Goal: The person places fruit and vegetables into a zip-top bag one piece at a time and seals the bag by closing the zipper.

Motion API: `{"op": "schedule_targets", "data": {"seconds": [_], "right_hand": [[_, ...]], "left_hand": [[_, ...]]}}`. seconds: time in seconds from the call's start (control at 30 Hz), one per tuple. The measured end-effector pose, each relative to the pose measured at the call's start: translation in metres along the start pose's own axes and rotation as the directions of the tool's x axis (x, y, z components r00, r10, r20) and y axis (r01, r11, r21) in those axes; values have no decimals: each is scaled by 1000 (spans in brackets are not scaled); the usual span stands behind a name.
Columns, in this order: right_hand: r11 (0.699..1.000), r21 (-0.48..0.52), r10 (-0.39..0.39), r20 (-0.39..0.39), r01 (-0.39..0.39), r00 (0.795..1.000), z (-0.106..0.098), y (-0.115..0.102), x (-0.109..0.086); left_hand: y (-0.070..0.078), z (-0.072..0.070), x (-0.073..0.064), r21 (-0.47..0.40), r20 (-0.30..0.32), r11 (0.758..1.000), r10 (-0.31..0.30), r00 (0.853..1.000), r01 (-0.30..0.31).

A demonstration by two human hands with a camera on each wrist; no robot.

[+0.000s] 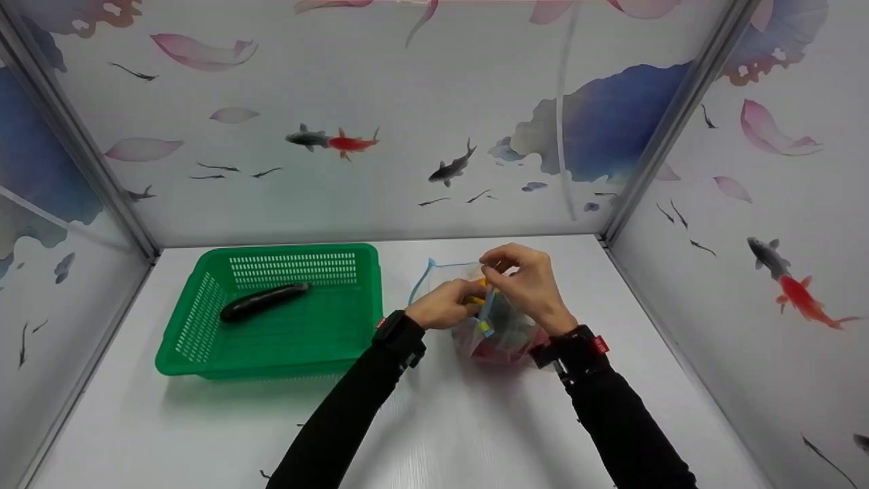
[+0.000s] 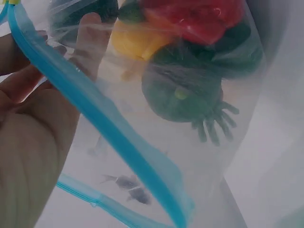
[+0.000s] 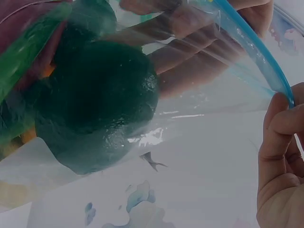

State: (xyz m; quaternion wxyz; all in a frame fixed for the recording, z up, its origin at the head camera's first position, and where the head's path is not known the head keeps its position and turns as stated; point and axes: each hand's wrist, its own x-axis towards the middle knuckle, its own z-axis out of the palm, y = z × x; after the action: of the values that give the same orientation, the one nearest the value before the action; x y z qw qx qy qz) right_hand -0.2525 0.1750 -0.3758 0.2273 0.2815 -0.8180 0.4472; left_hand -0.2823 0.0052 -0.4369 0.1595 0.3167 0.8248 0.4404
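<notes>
A clear zip bag [image 1: 502, 333] with a blue zip edge [image 2: 109, 128] and a yellow slider [image 1: 484, 328] stands on the white table, with vegetables in it. My right hand [image 1: 529, 285] pinches the blue edge between thumb and forefinger. Through the mouth reaches my left hand [image 1: 445, 303], its fingers [image 3: 199, 61] showing through the plastic close to a dark green round vegetable [image 3: 99, 104]. One of those fingers is stretched out. Also inside are a red pepper [image 2: 199, 19], a yellow pepper [image 2: 137, 40] and a green round vegetable with a finger-like stem [image 2: 183, 85].
To the left of the bag stands a green plastic basket [image 1: 292, 346], with a dark eggplant [image 1: 265, 302] lying in it. Printed wall panels [image 1: 380, 183] with fish and petals enclose the back and sides of the table.
</notes>
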Motion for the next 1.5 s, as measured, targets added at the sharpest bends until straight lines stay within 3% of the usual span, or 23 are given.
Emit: {"op": "schedule_targets", "data": {"seconds": [0.13, 0.33, 0.5, 0.63, 0.77, 0.9, 0.97, 1.03, 1.17, 1.33, 1.43, 1.5], "right_hand": [[1000, -8, 25, -6, -25, 1000, 2, 22, -1], [999, -16, 35, -11, -36, 999, -1, 26, -4], [998, -31, 58, 7, -58, 998, -4, 25, -4], [996, -37, 88, 19, -87, 996, -5, 25, -4], [996, -28, 86, 14, -85, 996, -6, 25, -4], [997, -13, 76, 1, -76, 997, -5, 27, -4], [996, -13, 87, -5, -87, 996, -4, 27, -4], [995, -15, 103, -10, -103, 995, -4, 26, -4], [992, -22, 127, -8, -127, 992, -5, 16, -3], [992, -24, 121, 5, -121, 993, -9, -10, -2], [993, -24, 117, 1, -117, 993, -10, -14, -1], [993, -24, 116, 0, -116, 993, -10, -14, -2]], "left_hand": [[1, 1, 1, 49, 42, 999, -19, 999, 17], [-1, -1, -5, 141, 87, 990, -40, 995, 27], [-7, -10, -17, 95, 17, 995, -36, 999, 34], [-14, -28, -33, 59, -95, 998, -25, 995, 30], [-25, -53, -52, 55, -252, 998, -18, 967, 32], [-44, -78, -74, 32, -408, 998, -37, 912, 55], [-55, -89, -85, 29, -455, 997, -49, 889, 70], [-65, -97, -95, 34, -481, 997, -50, 876, 76], [-83, -107, -111, 38, -493, 996, -56, 868, 86], [-95, -114, -122, 26, -521, 993, -82, 850, 112], [-105, -116, -127, 31, -525, 995, -62, 849, 91], [-135, -118, -128, 43, -520, 998, -11, 854, 40]]}}
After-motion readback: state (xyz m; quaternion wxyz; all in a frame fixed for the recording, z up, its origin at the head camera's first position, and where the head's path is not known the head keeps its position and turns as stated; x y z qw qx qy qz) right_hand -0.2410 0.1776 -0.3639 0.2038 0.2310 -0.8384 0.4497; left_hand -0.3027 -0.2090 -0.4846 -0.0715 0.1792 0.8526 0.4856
